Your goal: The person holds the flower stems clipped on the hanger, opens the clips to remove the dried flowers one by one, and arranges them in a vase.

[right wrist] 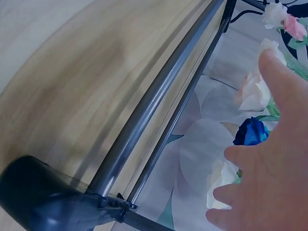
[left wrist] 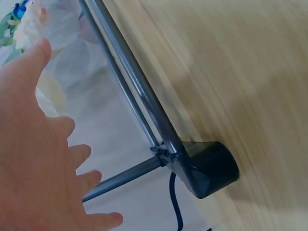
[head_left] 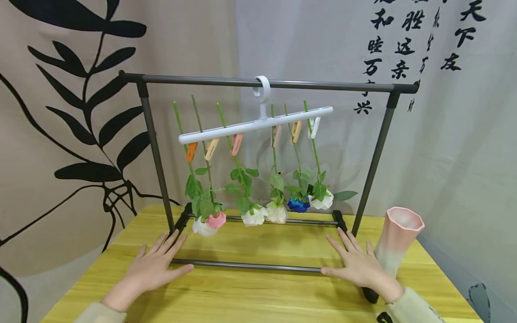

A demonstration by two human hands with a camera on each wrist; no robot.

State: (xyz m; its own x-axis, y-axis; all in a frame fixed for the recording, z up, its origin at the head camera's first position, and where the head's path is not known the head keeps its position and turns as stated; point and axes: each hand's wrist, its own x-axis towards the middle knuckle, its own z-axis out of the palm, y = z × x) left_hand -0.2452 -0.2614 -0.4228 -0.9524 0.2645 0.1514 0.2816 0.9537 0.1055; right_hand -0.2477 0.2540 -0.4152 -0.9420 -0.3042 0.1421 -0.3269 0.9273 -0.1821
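Note:
My left hand (head_left: 155, 267) is spread with straight fingers beside the lower left corner of a dark metal rack (head_left: 250, 265), holding nothing. Fingers spread too, my right hand (head_left: 357, 260) is at the rack's lower right, overlapping the pink-and-white vase in the head view. From the rack's top bar hangs a white clip hanger (head_left: 258, 124), tilted with its left end lower. Its coloured clips grip several flower stems, heads down: a pink flower (head_left: 216, 220), white ones such as the white flower (head_left: 254, 216), and a blue flower (head_left: 299, 204).
A pink-and-white vase (head_left: 397, 240) stands at the right of the wooden table (head_left: 250, 296), by my right hand. Behind the table hangs a curtain (head_left: 307, 45) printed with black leaves and characters. A black foot (left wrist: 207, 168) ends the rack's lower left side.

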